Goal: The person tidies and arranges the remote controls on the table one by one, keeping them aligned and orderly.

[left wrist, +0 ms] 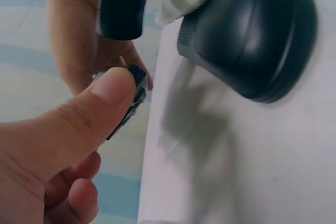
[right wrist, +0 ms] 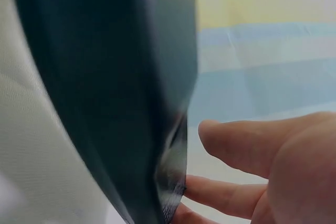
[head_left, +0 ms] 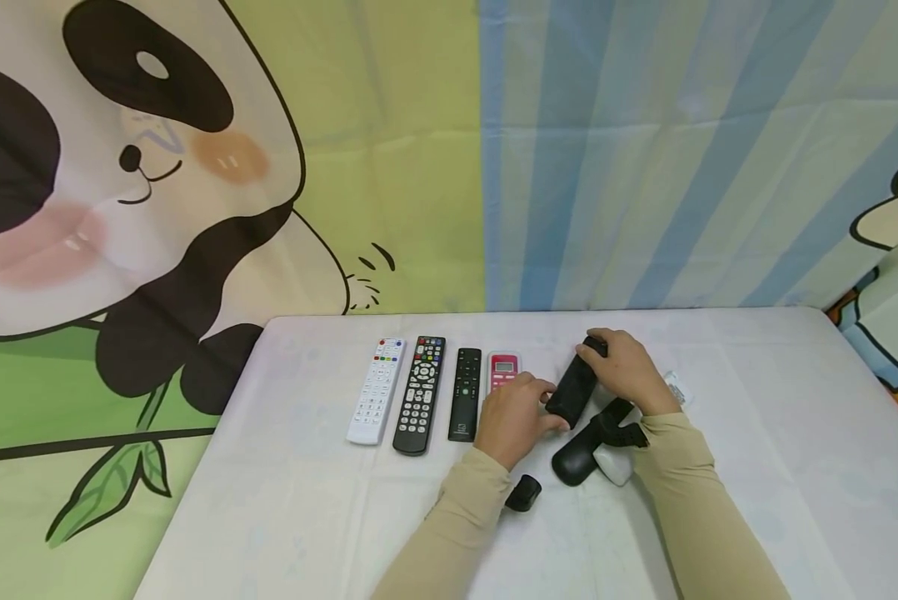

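Note:
A plain-faced black remote (head_left: 573, 383) is tilted between both hands above the table. My left hand (head_left: 514, 417) pinches its lower end; in the left wrist view the thumb (left wrist: 113, 87) presses on the dark, shiny-edged end. Curled over its upper end is my right hand (head_left: 629, 371). In the right wrist view, fingers (right wrist: 226, 195) touch the remote's far edge (right wrist: 105, 77) while the thumb appears slightly apart. Left of the hands stand a white remote (head_left: 376, 392), a black remote with grey buttons (head_left: 419, 396), a slim black remote (head_left: 465, 396) and a partly covered pink remote (head_left: 504, 367).
A black object with a rounded end (head_left: 575, 458) and a white object (head_left: 614, 463) lie near the right forearm. Beside the left wrist is a small black piece (head_left: 524, 493). Behind the white table (head_left: 269, 517) hangs a printed panda curtain (head_left: 389, 167).

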`<state>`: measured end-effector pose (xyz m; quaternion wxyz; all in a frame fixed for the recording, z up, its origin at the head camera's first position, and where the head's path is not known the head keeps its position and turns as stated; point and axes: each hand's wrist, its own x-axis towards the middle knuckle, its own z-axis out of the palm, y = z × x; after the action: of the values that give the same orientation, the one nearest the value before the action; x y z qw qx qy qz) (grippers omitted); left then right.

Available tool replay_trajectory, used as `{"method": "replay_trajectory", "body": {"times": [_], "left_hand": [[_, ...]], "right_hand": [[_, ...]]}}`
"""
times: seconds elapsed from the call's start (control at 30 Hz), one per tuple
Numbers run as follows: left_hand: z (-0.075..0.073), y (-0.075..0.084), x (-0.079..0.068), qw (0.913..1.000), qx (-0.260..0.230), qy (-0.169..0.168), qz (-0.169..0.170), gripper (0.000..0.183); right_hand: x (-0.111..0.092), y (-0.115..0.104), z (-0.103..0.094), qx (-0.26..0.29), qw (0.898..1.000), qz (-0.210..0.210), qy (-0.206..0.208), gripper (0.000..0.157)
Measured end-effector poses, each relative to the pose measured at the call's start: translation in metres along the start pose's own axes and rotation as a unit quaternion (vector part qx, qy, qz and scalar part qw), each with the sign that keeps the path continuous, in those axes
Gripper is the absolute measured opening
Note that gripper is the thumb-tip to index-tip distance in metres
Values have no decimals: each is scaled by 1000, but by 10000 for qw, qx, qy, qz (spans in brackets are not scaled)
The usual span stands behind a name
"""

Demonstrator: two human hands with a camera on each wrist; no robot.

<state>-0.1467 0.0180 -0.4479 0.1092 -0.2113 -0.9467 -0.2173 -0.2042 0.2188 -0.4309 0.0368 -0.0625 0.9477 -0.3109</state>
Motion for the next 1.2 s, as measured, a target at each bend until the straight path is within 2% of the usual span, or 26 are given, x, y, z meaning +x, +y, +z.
{"method": "replay_trajectory", "body": {"times": [0.23, 0.43, 0.63, 0.97, 1.2], "left_hand": [[-8, -3, -2, 9991, -420, -51, -3, 48], [-8, -9, -4, 9978, -657, 23, -13, 48], [-11, -10, -8, 9968, -758, 200, 149, 48], [-14, -9, -13, 9964, -770, 249, 247, 48], [-16, -9, -15, 9954, -832, 312, 359, 47]], "right_hand": [[0, -4, 2, 91, 10000, -21, 9, 54], [1, -6, 4, 187, 9998, -93, 53, 54], [2, -11, 7, 244, 9997, -83, 18, 55], [4, -15, 11, 524, 9985, -117, -43, 57], [6, -16, 11, 705, 9974, 9, -113, 59]]}}
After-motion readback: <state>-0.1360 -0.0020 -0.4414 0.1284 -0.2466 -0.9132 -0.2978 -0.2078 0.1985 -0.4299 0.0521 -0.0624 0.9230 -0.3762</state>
